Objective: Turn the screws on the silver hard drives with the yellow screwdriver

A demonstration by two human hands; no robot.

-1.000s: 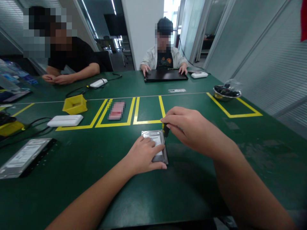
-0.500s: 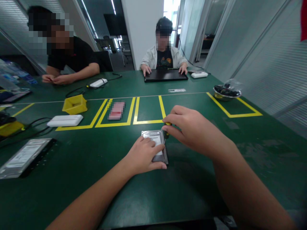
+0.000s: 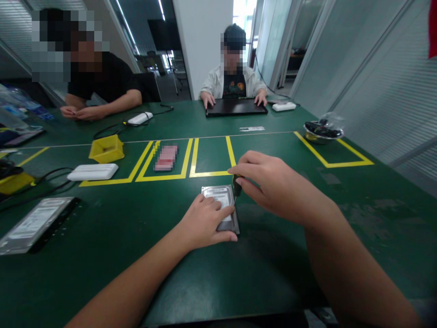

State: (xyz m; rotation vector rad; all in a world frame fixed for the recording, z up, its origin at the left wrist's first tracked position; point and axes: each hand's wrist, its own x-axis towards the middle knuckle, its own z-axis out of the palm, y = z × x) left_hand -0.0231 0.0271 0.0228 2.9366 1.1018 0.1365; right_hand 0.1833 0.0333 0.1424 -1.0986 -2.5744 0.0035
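One hard drive (image 3: 220, 196) flat on the table (image 3: 218, 282), likely steadied under half-spread left hand (image 3: 201, 221); at its right edge, near-upright screwdriver (image 3: 236, 187) pinched in right hand (image 3: 271, 182), presumably for control.

Right of the right hand (image 3: 269, 182), the table (image 3: 368, 255) leaves room to pass. Between it and the left hand (image 3: 203, 223), a screwdriver (image 3: 236, 186) blocks passage at the small drive (image 3: 220, 194). Left of both, another drive (image 3: 39, 221) obstructs; shadowed clearance beneath the right wrist (image 3: 317, 212) seems likely.
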